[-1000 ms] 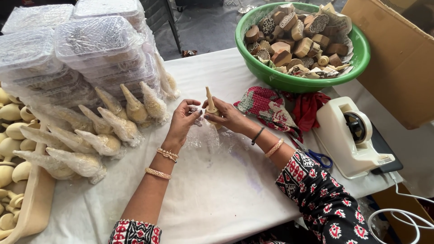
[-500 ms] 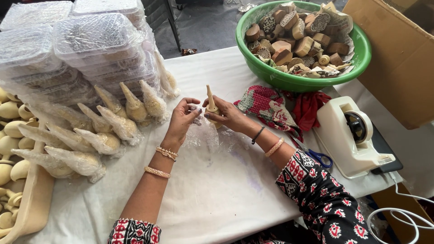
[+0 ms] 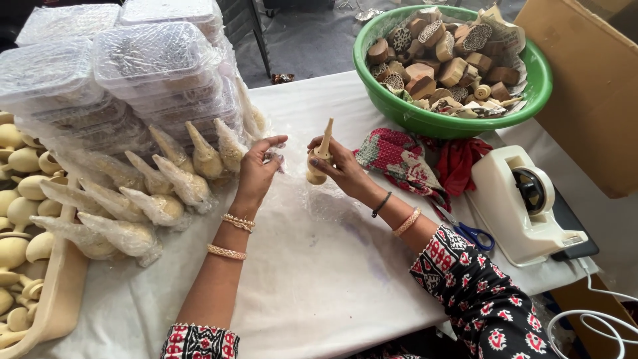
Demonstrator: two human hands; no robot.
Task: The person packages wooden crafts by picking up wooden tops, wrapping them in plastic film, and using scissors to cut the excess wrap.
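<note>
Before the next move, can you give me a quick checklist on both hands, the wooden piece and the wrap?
1. Right hand grips wooden piece: ok.
2. Piece upright, spike up: ok.
3. Left hand pinches clear wrap: ok.
4. Wrap fully round piece: not ok, spike bare.
5. Tape dispenser beside right arm: ok.
6. Tape strip ready: cannot tell.

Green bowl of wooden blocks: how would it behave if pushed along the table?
The green bowl is piled with wooden blocks, so probably heavy. It sits on a white cloth, which may bunch rather than let it slide. Heaped blocks near the rim might spill.
</note>
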